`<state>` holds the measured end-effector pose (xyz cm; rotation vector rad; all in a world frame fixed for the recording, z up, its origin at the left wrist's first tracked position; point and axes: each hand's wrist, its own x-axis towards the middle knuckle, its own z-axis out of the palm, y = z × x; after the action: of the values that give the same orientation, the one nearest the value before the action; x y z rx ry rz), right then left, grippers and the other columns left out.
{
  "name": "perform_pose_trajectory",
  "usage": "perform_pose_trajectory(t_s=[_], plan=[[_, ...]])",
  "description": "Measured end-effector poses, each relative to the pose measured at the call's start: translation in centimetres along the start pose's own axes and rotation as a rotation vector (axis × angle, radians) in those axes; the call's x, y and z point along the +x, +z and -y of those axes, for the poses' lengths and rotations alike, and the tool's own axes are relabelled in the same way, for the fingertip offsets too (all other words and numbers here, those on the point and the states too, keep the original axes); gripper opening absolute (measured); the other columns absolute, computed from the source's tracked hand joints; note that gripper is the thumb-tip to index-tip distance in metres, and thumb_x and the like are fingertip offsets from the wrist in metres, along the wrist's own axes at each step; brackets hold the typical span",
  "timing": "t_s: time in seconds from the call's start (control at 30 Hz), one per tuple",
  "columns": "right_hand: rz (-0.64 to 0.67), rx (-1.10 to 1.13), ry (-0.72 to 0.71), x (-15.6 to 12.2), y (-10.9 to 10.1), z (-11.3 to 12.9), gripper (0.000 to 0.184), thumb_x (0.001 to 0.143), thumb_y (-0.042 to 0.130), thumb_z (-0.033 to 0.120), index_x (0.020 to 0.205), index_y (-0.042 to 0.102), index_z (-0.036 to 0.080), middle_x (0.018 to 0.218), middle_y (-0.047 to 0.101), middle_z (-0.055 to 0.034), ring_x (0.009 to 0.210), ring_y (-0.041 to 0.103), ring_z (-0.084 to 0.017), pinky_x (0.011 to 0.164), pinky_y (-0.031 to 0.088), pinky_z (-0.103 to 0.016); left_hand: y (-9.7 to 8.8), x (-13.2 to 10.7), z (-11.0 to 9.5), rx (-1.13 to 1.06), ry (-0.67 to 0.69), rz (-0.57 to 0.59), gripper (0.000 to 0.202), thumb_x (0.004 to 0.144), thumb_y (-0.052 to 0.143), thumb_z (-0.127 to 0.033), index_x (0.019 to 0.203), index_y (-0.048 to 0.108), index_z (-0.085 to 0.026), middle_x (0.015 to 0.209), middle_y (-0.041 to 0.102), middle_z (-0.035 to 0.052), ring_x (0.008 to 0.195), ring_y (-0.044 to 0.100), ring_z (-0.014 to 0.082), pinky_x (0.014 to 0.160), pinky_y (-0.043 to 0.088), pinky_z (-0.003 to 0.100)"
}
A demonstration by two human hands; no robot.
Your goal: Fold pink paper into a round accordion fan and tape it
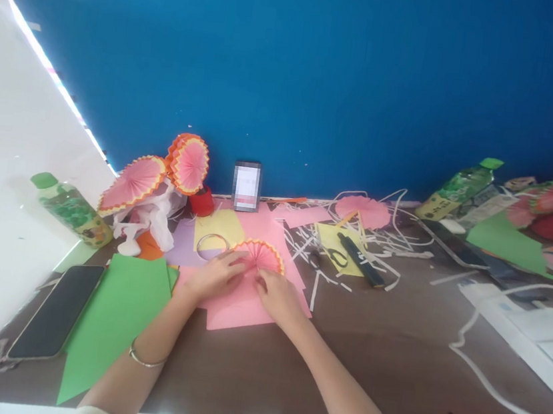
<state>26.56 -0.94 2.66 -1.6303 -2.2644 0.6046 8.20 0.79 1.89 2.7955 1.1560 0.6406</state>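
Atop pink sheets on the tabletop, a pleated fan lay folded and spread, its lower edge partly hidden. The left hand touched its left side, the right hand its lower middle; whether either grip was closed could not be told. Farther left, similar fans were already opened; what remained was unclear.

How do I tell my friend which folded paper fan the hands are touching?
Start at the big blue wall and look down to the dark table. Find the pink sheets near its middle; the pink pleated fan is over them. Unlike the similar fans farther left, it has the left hand and right hand touching it.
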Motion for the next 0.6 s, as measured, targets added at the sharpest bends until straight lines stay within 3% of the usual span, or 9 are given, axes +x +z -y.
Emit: perform_pose_trajectory(t_s=[0.43,0.6], plan=[[0.012,-0.018,0.029,-0.01,-0.19,0.17,0.011,0.081,0.045,0.019,0.076,0.054,0.019,0.077,0.06,-0.0012,0.066,0.052,-0.013,0.054,0.027,-0.022,0.59,-0.11,0.48,0.026,0.002,0.007,0.032,0.08,0.042,-0.01,0.109,0.053,-0.019,0.116,0.054,0.0077,0.107,0.052,0.0188,0.093,0.044,0.035],[-0.008,-0.014,0.072,0.08,0.25,0.21,0.011,0.081,0.045,0.02,0.078,0.055,0.018,0.078,0.061,-0.0033,0.067,0.054,-0.014,0.054,0.03,-0.023,0.54,0.15,0.01,0.135,-0.066,0.059,0.025,0.079,0.038,-0.005,0.095,0.056,-0.014,0.119,0.05,0.0123,0.103,0.053,0.021,0.088,0.045,0.037]])
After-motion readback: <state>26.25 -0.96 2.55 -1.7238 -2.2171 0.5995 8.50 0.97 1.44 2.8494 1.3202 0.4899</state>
